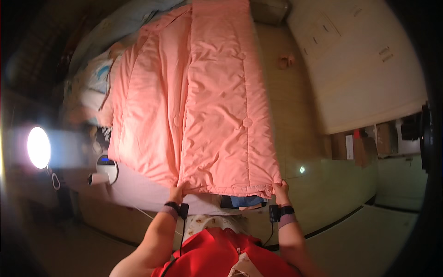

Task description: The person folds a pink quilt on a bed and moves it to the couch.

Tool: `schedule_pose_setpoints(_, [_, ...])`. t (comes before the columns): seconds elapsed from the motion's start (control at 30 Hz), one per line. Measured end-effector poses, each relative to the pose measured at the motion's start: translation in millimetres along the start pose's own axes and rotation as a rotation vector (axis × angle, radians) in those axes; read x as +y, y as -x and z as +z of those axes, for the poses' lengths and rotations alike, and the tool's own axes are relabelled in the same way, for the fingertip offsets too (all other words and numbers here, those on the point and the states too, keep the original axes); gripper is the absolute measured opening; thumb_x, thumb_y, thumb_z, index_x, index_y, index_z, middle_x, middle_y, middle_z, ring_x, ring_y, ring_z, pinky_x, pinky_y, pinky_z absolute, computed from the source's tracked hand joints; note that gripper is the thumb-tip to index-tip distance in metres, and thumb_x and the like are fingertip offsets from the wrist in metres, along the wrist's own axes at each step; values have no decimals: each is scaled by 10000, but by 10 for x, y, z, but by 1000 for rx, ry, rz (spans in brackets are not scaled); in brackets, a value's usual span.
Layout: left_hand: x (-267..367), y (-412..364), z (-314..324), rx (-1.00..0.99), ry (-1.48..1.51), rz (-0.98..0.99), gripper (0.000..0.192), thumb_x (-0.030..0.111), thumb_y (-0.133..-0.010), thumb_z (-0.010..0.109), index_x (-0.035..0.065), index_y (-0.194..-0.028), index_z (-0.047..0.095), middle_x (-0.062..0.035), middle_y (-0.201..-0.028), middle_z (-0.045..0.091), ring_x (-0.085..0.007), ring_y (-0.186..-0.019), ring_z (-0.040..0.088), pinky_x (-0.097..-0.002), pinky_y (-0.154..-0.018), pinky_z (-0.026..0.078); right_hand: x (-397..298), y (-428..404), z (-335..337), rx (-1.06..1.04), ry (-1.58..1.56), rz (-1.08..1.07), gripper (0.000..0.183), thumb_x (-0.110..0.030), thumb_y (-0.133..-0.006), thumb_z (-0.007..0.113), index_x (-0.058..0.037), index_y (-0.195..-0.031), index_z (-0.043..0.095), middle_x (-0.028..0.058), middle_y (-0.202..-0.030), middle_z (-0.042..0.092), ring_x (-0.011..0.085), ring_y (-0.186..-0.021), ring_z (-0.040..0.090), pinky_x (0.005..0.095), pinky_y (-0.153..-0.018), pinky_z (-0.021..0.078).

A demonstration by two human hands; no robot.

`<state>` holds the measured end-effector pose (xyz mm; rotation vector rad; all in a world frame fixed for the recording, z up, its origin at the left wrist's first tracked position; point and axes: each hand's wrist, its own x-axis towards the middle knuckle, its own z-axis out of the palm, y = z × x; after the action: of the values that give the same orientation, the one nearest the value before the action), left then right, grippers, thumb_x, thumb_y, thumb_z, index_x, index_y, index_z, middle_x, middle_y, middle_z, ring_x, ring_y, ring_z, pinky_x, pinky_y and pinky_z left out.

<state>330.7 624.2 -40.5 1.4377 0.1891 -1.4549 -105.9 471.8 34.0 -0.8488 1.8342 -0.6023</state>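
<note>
A pink quilted comforter (214,104) lies spread over a bed before me, its right part in a long panel with a stitched seam and round tufts. My left hand (177,193) grips its near edge beside a lengthwise fold. At the near right corner, my right hand (281,192) holds the same edge between thumb and fingers. The comforter's edge is stretched between both hands. Below that edge shows a pale lilac bed sheet (204,204), with folded dark and blue cloth (246,201) on it. Both wrists wear black straps with small boxes and cables.
A bright round lamp (38,148) glows at the left, near a white device with a blue display (107,168). Crumpled bedding (95,86) lies at the bed's left side. Tiled floor (287,114) runs along the right, below a large pale cabinet (360,65). Shelves with boxes (360,145) stand farther right.
</note>
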Motion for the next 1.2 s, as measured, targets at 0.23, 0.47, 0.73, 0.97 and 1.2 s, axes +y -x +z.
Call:
schedule_pose_setpoints(0.23, [170,-19,-375,-214,-193,-50,655,12,-780,606,151,-1340,296,-50,-970,632,-147,-825,630,-280,-645,494,-127,161,175,-72,-268,60,322,-153,-719,714,-11,-953,545,27,-824,562,110,-720,516,253,-594,435])
schedule_pose_setpoints(0.47, [2,-181,-612,250,-4,114,606,123,-750,674,166,-1256,343,-9,-794,562,-155,-757,593,-332,-656,509,-119,190,225,-24,-152,-35,297,-38,-762,657,-20,-1009,492,58,-820,586,132,-656,578,248,-535,486])
schedule_pose_setpoints(0.73, [190,-326,-528,-31,481,9,529,155,-795,642,133,-1209,314,-133,-1125,521,-275,-925,597,-464,-738,534,-596,474,271,-263,-515,161,82,-61,-825,590,-83,-891,547,38,-739,601,129,-650,615,230,-444,454])
schedule_pose_setpoints(0.97, [49,277,-871,100,99,-110,238,213,-868,536,44,-1021,469,-60,-746,483,-179,-532,446,-336,-390,349,-586,446,31,-145,-471,140,91,-102,-821,597,-90,-877,527,54,-771,619,124,-599,607,186,-377,364])
schedule_pose_setpoints(1.2, [-29,143,-620,389,-213,-155,93,167,-838,585,122,-824,505,6,-598,472,-123,-423,406,-272,-332,323,-278,415,-114,-165,-289,115,235,-150,-779,667,-99,-936,500,-8,-794,562,77,-642,548,195,-470,392])
